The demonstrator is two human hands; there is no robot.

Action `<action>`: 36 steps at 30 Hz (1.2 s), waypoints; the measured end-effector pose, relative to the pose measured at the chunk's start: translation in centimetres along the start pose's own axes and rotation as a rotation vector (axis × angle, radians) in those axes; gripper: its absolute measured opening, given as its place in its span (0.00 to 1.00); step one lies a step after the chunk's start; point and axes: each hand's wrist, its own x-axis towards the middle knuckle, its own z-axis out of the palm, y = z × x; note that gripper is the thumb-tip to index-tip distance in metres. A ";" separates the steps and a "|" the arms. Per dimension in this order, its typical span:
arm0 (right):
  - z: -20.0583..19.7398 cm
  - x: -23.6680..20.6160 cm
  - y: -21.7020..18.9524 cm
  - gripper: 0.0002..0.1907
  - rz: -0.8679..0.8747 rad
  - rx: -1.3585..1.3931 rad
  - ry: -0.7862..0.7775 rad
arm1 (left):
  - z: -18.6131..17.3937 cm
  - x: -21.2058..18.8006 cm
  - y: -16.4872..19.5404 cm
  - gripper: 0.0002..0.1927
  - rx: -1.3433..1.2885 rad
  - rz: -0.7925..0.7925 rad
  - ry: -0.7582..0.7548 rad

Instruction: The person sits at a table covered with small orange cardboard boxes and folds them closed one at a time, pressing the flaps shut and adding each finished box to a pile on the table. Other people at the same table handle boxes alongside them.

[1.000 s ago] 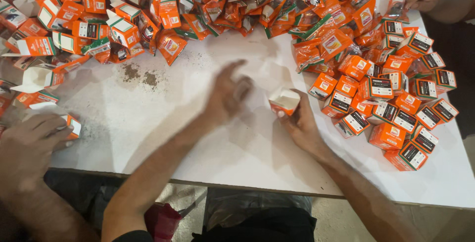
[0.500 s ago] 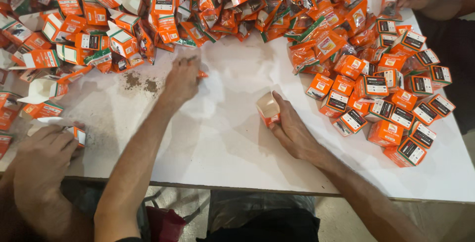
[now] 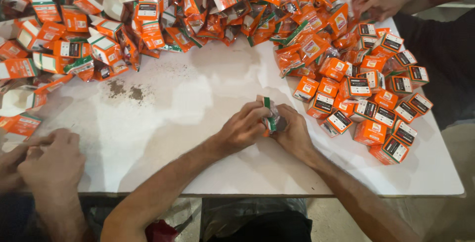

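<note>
the white table point(image 3: 163, 138) keeps its heap of orange cartons point(image 3: 148, 19) and stacked boxes point(image 3: 376, 103). the left hand point(image 3: 242, 128), earlier stretched toward the heap, has returned and now grips the small packet point(image 3: 269, 118) together with the right hand point(image 3: 294, 130), just beside those boxes.

The worktop point(image 3: 163, 138) is showing white with dark brown specks. The small boxes point(image 3: 376, 108) are showing orange with white, black and green panels. The sachets point(image 3: 307, 49) are gleaming orange and green.
</note>
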 end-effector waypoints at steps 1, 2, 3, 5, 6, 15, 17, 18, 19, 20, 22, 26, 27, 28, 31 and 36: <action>-0.1 0.0 -0.1 0.25 0.000 0.002 -0.001 | 0.2 -0.1 -0.2 0.19 -0.013 0.000 -0.031; -0.2 0.1 -0.1 0.24 0.002 0.005 -0.003 | 0.4 -0.2 -0.3 0.19 0.018 -0.040 -0.041; -0.3 0.1 -0.2 0.23 0.006 0.009 -0.005 | 0.5 -0.4 -0.3 0.19 0.048 -0.081 -0.053; -0.4 0.2 -0.2 0.25 -0.016 0.016 0.007 | 0.7 -0.9 -0.4 0.19 0.086 -0.147 -0.079; -0.5 0.3 -0.2 0.27 -0.029 0.021 0.009 | 0.6 -1.2 -0.3 0.19 0.095 -0.177 -0.092; 0.1 -0.1 0.1 0.36 -0.018 0.045 0.033 | 1.9 -1.3 0.2 0.18 0.194 -0.373 -0.244; 0.1 -0.2 0.2 0.38 -0.021 0.013 0.037 | 2.2 -1.4 0.5 0.15 0.244 -0.383 -0.188; 0.2 -0.2 0.2 0.39 -0.024 0.002 0.041 | 2.3 -1.4 0.6 0.14 0.265 -0.387 -0.130; 0.2 -0.2 0.2 0.39 -0.055 0.019 0.040 | 2.4 -1.3 0.7 0.12 0.286 -0.390 -0.075; 0.2 -0.2 0.2 0.38 -0.085 0.036 0.037 | 2.7 -1.2 0.7 0.11 0.282 -0.441 -0.082; 0.2 -0.3 0.2 0.37 -0.081 0.037 0.029 | 3.4 -0.8 0.8 0.09 0.269 -0.544 -0.087; 0.0 -0.1 0.2 0.35 -0.049 0.010 0.019 | 4.2 -0.8 0.2 0.18 -0.097 -0.960 0.026; 0.1 -0.2 0.2 0.35 -0.061 0.017 0.017 | 4.1 -1.1 -0.2 0.27 -0.188 -1.125 0.010; 0.1 -0.2 0.1 0.38 -0.008 0.051 0.018 | 4.0 -1.5 -0.6 0.37 -0.280 -1.287 -0.010; 0.2 -0.5 0.0 0.42 0.066 0.095 0.035 | 4.5 -2.2 -1.6 0.12 -0.383 -1.223 -0.044; 0.1 -1.0 -0.4 0.31 -0.070 -0.097 0.008 | 5.5 -2.7 -1.5 0.13 -0.441 -0.984 0.141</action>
